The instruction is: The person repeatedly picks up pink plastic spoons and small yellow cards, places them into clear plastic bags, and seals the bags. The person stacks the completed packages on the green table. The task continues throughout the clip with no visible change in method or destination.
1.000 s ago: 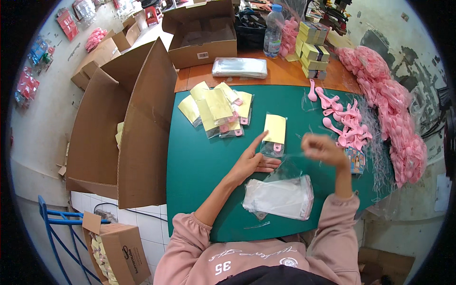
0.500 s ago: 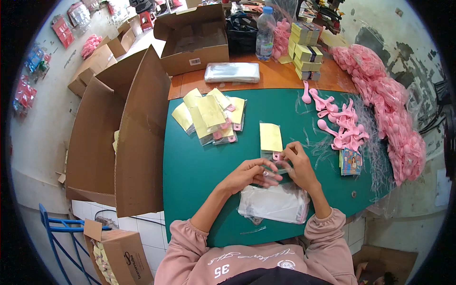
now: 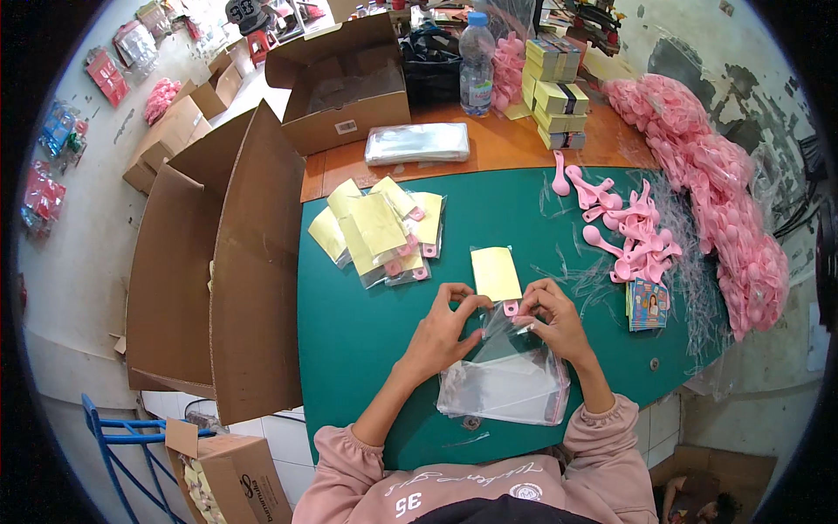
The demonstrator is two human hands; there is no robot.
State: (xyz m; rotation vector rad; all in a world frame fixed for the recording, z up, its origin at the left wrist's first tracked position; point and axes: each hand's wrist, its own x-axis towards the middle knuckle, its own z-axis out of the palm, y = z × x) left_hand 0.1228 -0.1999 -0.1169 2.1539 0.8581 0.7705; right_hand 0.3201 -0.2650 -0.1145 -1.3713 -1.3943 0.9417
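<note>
A small clear plastic bag [image 3: 496,324] with a yellow card [image 3: 496,273] and a pink plastic spoon [image 3: 511,307] lies in front of me, its open end toward me. My left hand [image 3: 441,336] pinches the left edge of its clear film with bent fingers. At the right edge, my right hand [image 3: 556,325] grips the film near the spoon's handle end. Just below my hands rests a pile of flat clear bags [image 3: 502,386]. Further left are several filled bags [image 3: 380,229] with yellow cards and pink spoons, overlapping in a heap.
Loose pink spoons [image 3: 642,231] and a stack of picture cards [image 3: 648,306] lie on the green table [image 3: 375,349] at right. Behind are bundled cards [image 3: 559,109], a water bottle [image 3: 477,70] and a packet of bags [image 3: 417,143]. A large cardboard box [image 3: 253,271] stands left.
My hands have moved apart, with the left turning from lying palm-up across the bag to pinching its left edge. The bag's clear end is now spread between them. The view has shifted slightly.
</note>
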